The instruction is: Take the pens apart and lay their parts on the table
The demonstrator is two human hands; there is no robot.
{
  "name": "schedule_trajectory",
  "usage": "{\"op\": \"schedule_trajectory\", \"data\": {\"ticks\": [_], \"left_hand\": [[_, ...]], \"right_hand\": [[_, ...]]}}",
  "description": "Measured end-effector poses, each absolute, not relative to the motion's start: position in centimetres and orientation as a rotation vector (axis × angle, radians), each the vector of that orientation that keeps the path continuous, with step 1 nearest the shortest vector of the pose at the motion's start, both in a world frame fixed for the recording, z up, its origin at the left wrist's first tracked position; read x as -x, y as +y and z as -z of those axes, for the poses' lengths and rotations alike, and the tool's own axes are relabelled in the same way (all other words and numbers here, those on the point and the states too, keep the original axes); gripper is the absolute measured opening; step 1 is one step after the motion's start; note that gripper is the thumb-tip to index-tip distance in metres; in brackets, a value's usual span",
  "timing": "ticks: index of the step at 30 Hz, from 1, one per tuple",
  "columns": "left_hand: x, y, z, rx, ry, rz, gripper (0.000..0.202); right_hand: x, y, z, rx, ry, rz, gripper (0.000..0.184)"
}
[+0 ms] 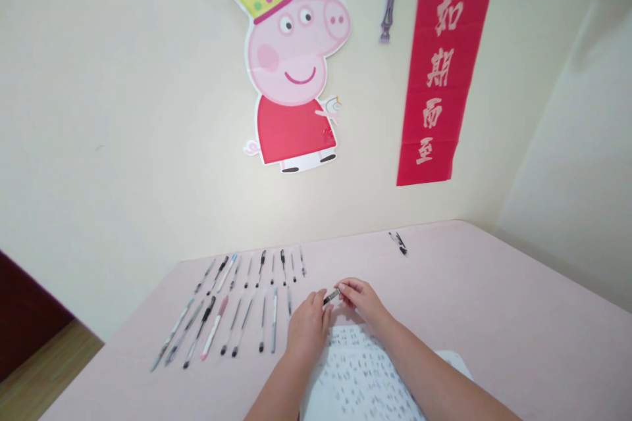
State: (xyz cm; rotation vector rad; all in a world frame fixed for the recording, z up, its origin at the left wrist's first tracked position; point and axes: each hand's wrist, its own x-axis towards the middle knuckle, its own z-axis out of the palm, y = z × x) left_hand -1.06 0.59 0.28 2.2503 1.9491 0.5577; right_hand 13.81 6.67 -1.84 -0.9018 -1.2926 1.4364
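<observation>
A pen (331,297), dark at one end and pale with a pattern at the other, spans the gap between my two hands. Its left end is in my left hand (309,322), whose fingers are curled around it and partly hide it. My right hand (363,299) pinches the other end between thumb and fingertips. Below the hands lies a white sheet of paper (365,375) covered in dark handwriting, partly under my right forearm.
Two rows of pens and refills lie to the left, among them a pink-and-white pen (215,329) and a black-capped pen (200,332). Small black pen parts (399,243) lie at the back right of the pink tabletop (494,296). Behind it stands a wall (148,112) with a pig sticker.
</observation>
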Motion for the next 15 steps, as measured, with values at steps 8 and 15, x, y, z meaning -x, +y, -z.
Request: {"op": "schedule_trajectory", "data": {"ticks": [8,15], "left_hand": [[0.99,0.37,-0.97,-2.261,1.981,-0.502,0.027],[1.23,0.52,-0.64,-2.245,2.001,-0.523,0.028]], "right_hand": [[-14.04,6.78,1.67,0.948,-1.209,-1.362,0.031],[-14.42,7.38,1.98,1.005,-1.104,-1.196,0.029]]}}
